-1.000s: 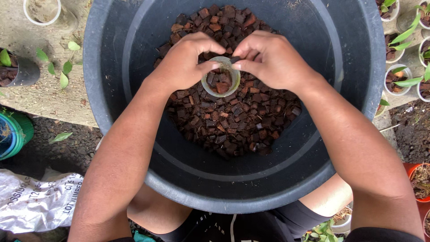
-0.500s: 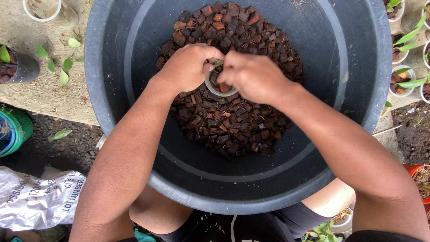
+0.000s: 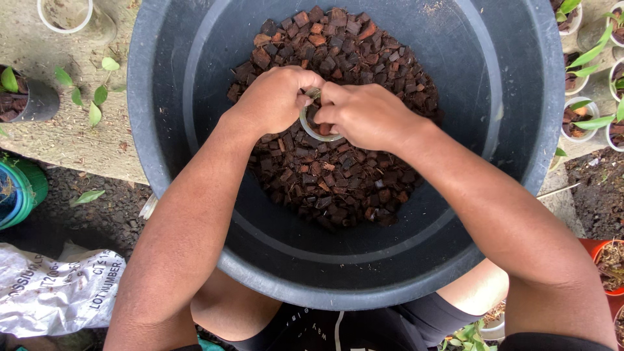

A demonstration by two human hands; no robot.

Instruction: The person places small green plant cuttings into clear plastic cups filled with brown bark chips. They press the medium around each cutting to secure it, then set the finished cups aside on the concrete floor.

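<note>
A large dark grey tub (image 3: pixel 195 78) holds a pile of brown bark chips (image 3: pixel 338 175). Over the pile, my left hand (image 3: pixel 273 101) and my right hand (image 3: pixel 367 117) meet around a small clear plastic cup (image 3: pixel 311 129), whose rim shows between them. The left hand curls round the cup's left side. The fingers of my right hand press at the cup's mouth, where bark pieces show inside. Most of the cup is hidden by both hands.
Small white pots with green seedlings (image 3: pixel 588 117) stand at the right. A dark pot with bark (image 3: pixel 29 101) and an empty white cup (image 3: pixel 65 16) sit on the concrete slab at the left. A green container (image 3: pixel 19 188) and a white printed sack (image 3: pixel 52 292) lie lower left.
Both hands have closed in more tightly over the cup, hiding more of its rim. The right hand's fingers have come down onto its mouth.
</note>
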